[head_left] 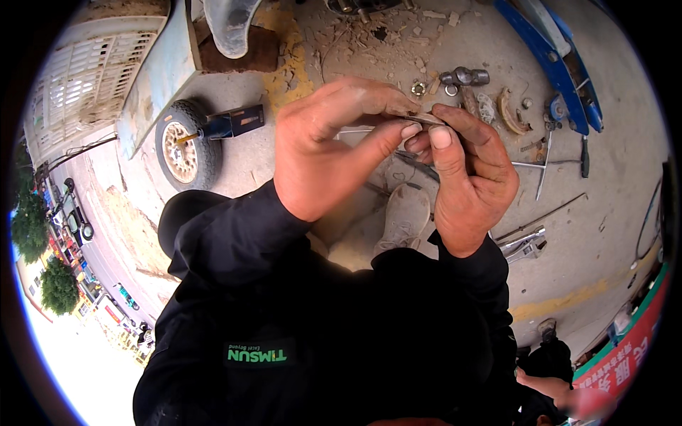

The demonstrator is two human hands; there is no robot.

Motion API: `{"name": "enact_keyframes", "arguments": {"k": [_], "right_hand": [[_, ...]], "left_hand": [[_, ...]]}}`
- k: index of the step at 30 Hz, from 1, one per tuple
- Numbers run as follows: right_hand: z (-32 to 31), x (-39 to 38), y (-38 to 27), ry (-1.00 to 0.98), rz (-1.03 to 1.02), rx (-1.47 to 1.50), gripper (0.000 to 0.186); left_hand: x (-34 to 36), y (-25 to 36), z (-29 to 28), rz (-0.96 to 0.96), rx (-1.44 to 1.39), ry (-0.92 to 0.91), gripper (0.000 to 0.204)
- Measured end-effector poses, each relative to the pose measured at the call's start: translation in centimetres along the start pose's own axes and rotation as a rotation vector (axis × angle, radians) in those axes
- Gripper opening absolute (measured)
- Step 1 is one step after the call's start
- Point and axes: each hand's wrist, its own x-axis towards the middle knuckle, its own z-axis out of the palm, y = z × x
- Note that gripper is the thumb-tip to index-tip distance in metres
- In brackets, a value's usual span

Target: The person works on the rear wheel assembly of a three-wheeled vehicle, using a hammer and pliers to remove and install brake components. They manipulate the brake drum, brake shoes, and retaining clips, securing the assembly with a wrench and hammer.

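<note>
My left hand [327,149] and my right hand [469,177] meet above my shoe [401,216], both pinching a small, thin, dirty piece [423,118] between thumbs and fingers; its exact kind is hidden. On the ground beyond them lie a hammer [469,75], a castellated nut [418,88], a metal ring [451,91], a rusty curved part [509,110] and some thin translucent scraps [486,106].
A blue floor jack [558,64] and cross wrench [543,163] lie right, with metal tools [529,245] below. A wheel [181,167] lies left beside a panelled vehicle body [153,85]. Another person [543,380] is at lower right; a street [106,263] shows far left.
</note>
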Motion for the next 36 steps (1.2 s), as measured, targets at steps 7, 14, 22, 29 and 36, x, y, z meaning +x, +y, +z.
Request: {"name": "enact_keyframes", "arguments": {"k": [7,14,22,29,36], "right_hand": [[0.0,0.1,0.6,0.071,0.023,-0.011,0.019],[2.1,4.0,1.9,-0.02,0.072,0.1,0.018],[4.3,10.8,8.5,0.02,0.06,-0.071,0.021],[3.9,12.2,10.1,-0.012,-0.192,-0.376,0.021],[3.5,13.5,10.0,-0.083,-0.271,-0.518,0.023]], "left_hand": [[0.0,1.1,0.0,-0.198,0.057,0.022,0.016],[0.0,-1.1,2.0,-0.479,-0.216,0.266,0.016],[5.0,-9.8,4.4,-0.451,-0.151,0.705,0.03],[7.9,-13.4,5.2,-0.391,-0.059,0.817,0.026],[8.3,-14.6,5.1,-0.288,0.028,0.805,0.023]]}}
